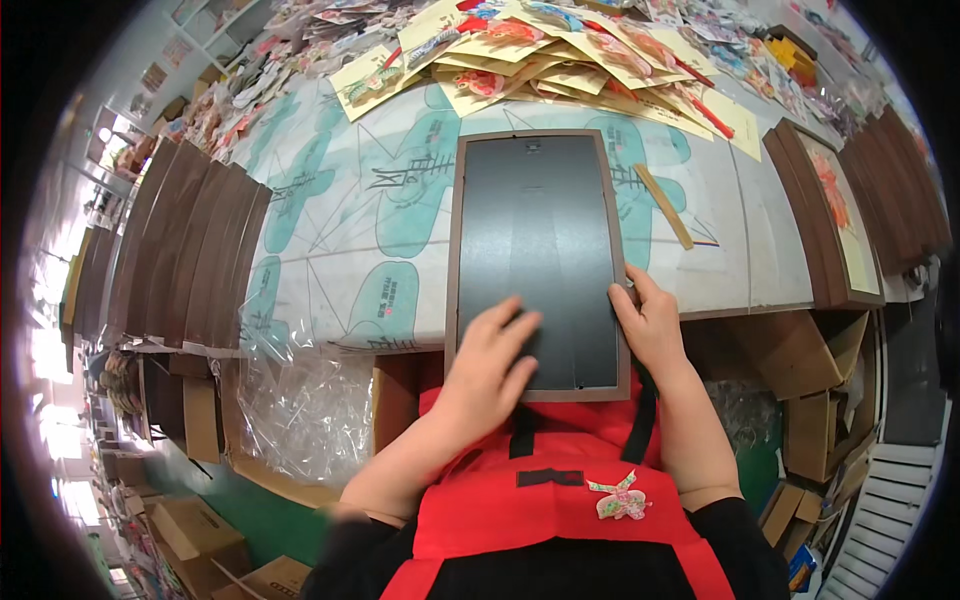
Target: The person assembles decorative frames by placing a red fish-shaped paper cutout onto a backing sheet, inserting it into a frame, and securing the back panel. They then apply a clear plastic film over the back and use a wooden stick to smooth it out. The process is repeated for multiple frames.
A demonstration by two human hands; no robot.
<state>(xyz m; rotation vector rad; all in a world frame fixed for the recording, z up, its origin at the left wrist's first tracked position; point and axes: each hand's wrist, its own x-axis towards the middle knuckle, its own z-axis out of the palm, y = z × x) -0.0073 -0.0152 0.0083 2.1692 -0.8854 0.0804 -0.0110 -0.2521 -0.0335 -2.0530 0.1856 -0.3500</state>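
A brown picture frame (532, 240) lies with its dark grey backing board up, its top end on the table and its near end overhanging the edge, close to my red apron (560, 500). My right hand (652, 322) grips its right side near the lower corner, thumb on the rim and fingers along the outer edge. Over the lower left of the board, my left hand (488, 365) has its fingers spread, slightly blurred, and holds nothing. Whether those fingertips touch the board I cannot tell. To the right of the frame rests a thin tan strip (663, 207).
Yellowish cards with colourful figures and red tassels (530, 60) heap at the back. Brown frames stand in a row (190, 250) at left; others (830, 220) stand at right, one showing a red picture. Below the edge are a box of clear plastic (305, 420) and cardboard boxes (800, 360).
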